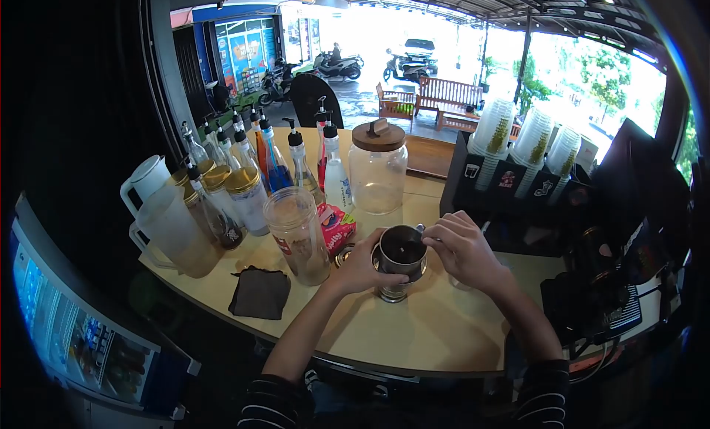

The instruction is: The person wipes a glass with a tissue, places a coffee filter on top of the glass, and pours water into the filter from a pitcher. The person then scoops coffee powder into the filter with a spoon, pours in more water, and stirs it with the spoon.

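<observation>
A metal cup [401, 246] with dark contents sits over a glass [392, 292] on the wooden counter [444, 333]. My left hand [364, 266] is wrapped round the cup's left side and front. At the cup's right rim, my right hand [462, 250] has its fingers pinched together near a small shiny metal piece; what exactly they hold is too small to make out. Left of the cup lie a pink packet [335, 228] and a tall clear plastic container [297, 240]. A lidded glass jar [378, 174] stands behind the cup.
Pump bottles [275, 163] and plastic pitchers [174, 229] crowd the left side. A dark cloth [260, 293] lies near the front edge. Stacked plastic cups [494, 133] stand in a black holder [488, 181] at the right, with dark equipment [592, 259] beyond my right arm.
</observation>
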The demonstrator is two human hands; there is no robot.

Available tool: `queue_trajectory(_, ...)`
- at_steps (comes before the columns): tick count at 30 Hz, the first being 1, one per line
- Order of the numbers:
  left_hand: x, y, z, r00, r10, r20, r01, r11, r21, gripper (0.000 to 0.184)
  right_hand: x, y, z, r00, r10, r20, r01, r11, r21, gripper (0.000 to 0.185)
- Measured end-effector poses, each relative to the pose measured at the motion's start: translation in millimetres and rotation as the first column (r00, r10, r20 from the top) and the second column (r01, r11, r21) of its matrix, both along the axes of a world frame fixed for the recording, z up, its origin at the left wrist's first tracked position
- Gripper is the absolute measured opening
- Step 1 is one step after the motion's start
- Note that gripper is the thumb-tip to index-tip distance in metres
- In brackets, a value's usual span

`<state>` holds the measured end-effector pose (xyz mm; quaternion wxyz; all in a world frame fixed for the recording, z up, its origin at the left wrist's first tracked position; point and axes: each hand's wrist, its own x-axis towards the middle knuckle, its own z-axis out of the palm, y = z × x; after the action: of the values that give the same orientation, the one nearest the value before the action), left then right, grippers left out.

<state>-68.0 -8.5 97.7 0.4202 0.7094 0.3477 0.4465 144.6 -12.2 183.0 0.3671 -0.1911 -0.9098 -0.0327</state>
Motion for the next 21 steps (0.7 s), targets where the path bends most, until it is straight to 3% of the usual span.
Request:
queue_trajectory(2, 0.4, -1.0, 1.3, 1.000, 0.011, -0.013, -0.011, 1.000, 0.003, 0.086, 1.5, 1.6, -3.5, 1.000, -0.027, 0.006, 0.027, 1.000, 0.016, 0.011)
queue_trajectory(4, 0.9, -0.1, -0.8, 1.000, 0.007, -0.013, -0.007, 1.000, 0.017, 0.085, 1.3, 2.4, -6.5, 0.998, 0.027, -0.052, -0.031, 0.995, -0.092, 0.009)
queue_trajectory(8, 0.7, 0.1, -2.1, 1.000, -0.004, 0.012, 0.004, 1.000, 0.000, 0.085, 2.3, 1.2, -5.8, 0.998, -0.049, -0.030, 0.048, 0.999, -0.020, 0.008)
queue_trajectory(10, 0.8, -0.4, -2.4, 1.000, -0.003, 0.013, 0.003, 1.000, -0.004, 0.085, 0.9, 0.5, -9.7, 0.998, 0.028, -0.059, -0.032, 0.998, -0.059, 0.008)
queue_trajectory(13, 1.0, -2.0, 0.4, 1.000, 0.011, -0.001, -0.011, 1.000, -0.011, 0.085, 3.1, 1.8, -3.9, 0.999, 0.012, -0.031, -0.012, 1.000, 0.014, 0.010)
queue_trajectory(21, 1.1, -4.8, 0.0, 1.000, 0.019, -0.016, -0.019, 1.000, 0.006, 0.084, 1.1, 4.6, -7.2, 0.997, 0.050, -0.050, -0.051, 0.999, -0.019, 0.009)
